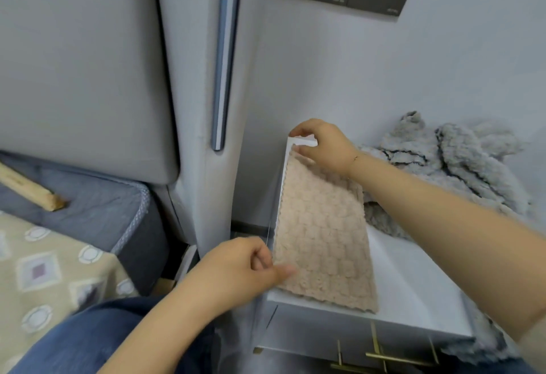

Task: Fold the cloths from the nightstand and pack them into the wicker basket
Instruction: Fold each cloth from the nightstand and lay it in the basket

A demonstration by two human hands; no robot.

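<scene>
Barely begun, by my read: one cloth mid-fold, a heap waiting, no basket in sight.
Largest first, I see the white nightstand (413,293) filling the right of the view, with a bed (88,211) on the left. Across the far right of its top lies a rumpled pile of grey cloths (449,166), not yet folded. On the left part of the top the beige cloth (322,231) lies flat in a long strip, running from near edge to far edge. My left hand (245,270) pinches its near left corner; my right hand (322,143) pinches the far left corner. I judge this fold unfinished, and all packing is left; I cannot find the wicker basket anywhere in view.
</scene>
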